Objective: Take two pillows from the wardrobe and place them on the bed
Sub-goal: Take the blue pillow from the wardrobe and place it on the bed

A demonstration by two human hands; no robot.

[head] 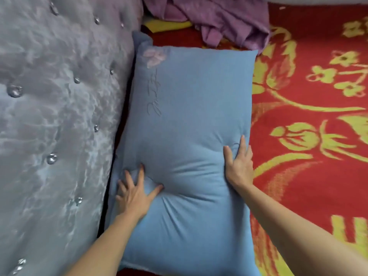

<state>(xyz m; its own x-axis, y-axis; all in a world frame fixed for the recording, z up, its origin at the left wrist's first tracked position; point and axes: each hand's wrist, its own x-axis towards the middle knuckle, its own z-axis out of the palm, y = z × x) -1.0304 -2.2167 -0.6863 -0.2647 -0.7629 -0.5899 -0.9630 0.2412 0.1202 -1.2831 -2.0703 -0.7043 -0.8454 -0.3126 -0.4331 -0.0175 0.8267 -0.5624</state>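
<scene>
A blue pillow (pixel 189 120) with a pink flower and stitched lettering near its far left corner lies flat on the bed's red and yellow blanket (pixel 310 120). Its left edge rests against the grey tufted headboard (pixel 55 116). My left hand (pixel 133 194) presses into the pillow's near left part with fingers spread, denting the fabric. My right hand (pixel 239 164) lies flat on the pillow's right edge, fingers apart. Neither hand closes around the pillow. Only one pillow is in view.
A crumpled purple cloth (pixel 219 18) lies on the blanket just beyond the pillow's far end. The edge of something white (pixel 318 0) shows at the top right. The blanket stretches away to the right of the pillow.
</scene>
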